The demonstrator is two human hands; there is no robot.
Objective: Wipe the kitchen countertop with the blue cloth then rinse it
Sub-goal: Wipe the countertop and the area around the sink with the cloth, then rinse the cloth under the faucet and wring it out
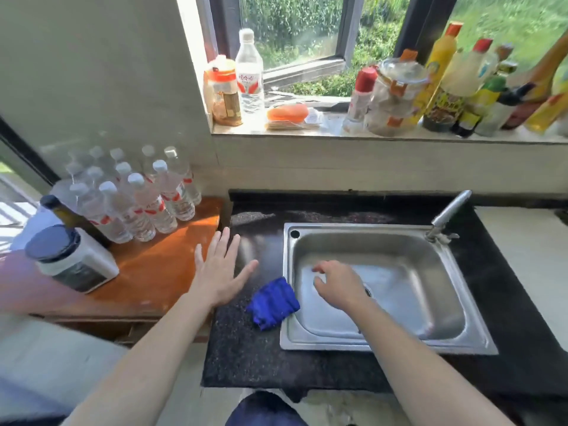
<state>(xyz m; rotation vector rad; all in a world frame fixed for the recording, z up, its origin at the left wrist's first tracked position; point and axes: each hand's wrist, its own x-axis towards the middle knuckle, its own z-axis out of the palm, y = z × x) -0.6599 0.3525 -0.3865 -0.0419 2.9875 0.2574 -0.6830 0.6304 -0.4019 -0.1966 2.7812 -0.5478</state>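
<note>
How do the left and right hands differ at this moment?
The left hand has its fingers straight and spread; the right hand has its fingers loosely curled. The left hand is over the countertop, left of the cloth; the right hand is over the sink, right of the cloth. Both are palm down, and neither holds the cloth.

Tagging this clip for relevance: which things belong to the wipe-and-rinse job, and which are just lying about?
Job: blue cloth, black countertop, sink, tap, left hand, right hand; neither hand holds the cloth.

Lying about: water bottles, dark glass bottle and white tub on the wooden table; bottles and jars on the windowsill.
</note>
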